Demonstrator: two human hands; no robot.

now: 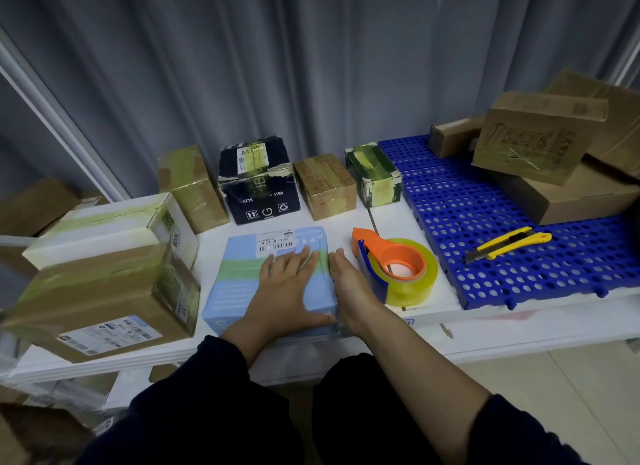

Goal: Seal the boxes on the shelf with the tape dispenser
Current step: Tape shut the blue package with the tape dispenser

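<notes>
Right hand (349,284) lies between blue box (235,284) and tape dispenser (379,249).

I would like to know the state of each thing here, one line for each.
Blue box: closed, tape band across the top.
Left hand: flat on the blue box.
Right hand: fingers straight, against the box's right side.
Tape dispenser: lying on the shelf, unheld.
Knife: lying on the blue mat.

Dim, cool, even light; soft focus; wide-angle bowing at edges
</notes>
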